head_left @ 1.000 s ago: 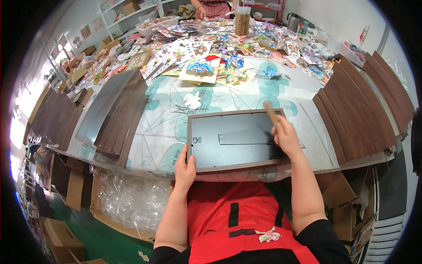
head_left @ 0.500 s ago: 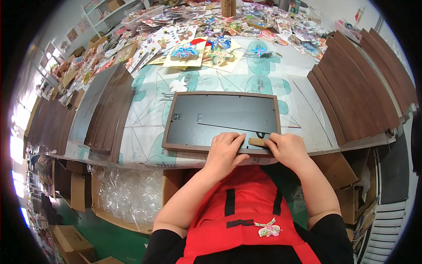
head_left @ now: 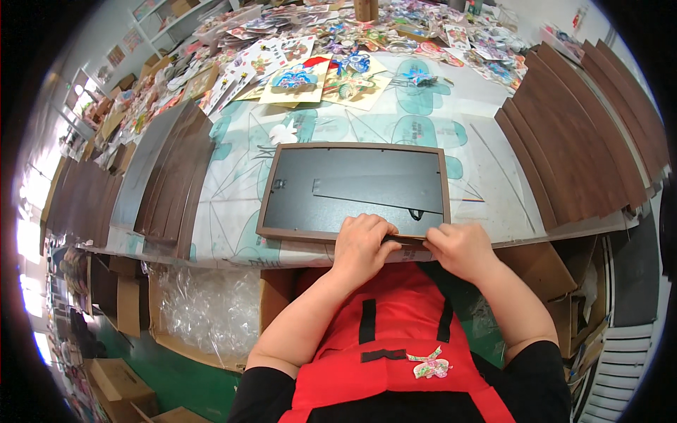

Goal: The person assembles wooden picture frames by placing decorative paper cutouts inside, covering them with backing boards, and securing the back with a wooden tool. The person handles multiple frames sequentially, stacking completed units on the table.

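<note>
At the near table (head_left: 486,176) edge, both hands, left hand (head_left: 361,243) and right hand (head_left: 460,247), curl closed on the face-down picture frame's (head_left: 352,190) near rim, its dark backing board already seated, closing seemingly unfinished.

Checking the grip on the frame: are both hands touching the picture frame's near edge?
Touching. The head view shows the left hand and right hand with fingers pressed on the picture frame near edge.

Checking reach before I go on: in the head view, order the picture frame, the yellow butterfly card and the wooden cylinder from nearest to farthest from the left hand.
From the left hand:
1. Picture frame, face-down, under the fingers at the near table edge.
2. Yellow butterfly card, mid-table, ahead and slightly left.
3. Wooden cylinder, at the far table edge, straight ahead.
</note>
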Demonstrator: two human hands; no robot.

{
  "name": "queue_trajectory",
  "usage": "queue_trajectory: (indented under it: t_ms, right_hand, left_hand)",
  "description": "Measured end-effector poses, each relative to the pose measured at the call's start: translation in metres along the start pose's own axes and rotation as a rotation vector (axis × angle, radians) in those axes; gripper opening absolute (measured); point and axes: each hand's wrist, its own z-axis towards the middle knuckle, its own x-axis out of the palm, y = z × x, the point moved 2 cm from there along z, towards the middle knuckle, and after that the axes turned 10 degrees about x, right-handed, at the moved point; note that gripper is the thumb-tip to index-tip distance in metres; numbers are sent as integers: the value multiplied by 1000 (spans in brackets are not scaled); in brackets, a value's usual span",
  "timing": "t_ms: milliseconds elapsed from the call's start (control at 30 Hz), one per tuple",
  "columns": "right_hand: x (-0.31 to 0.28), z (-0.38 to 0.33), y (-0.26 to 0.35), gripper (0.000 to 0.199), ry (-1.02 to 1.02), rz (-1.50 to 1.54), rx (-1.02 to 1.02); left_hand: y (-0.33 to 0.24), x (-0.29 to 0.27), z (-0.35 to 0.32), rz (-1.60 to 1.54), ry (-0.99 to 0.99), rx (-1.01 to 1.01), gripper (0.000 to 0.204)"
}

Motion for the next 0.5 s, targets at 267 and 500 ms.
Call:
queue_trajectory:
  t_ms: [267, 500]
  right_hand:
    - [6, -11, 0, 14, -268, 259, 183]
    - [4, -24, -38, 16, -203, 841, 526]
  left_hand:
    - [-21, 9, -5, 42, -259, 29, 23]
    - [34, -32, -37, 112, -176, 7, 22]
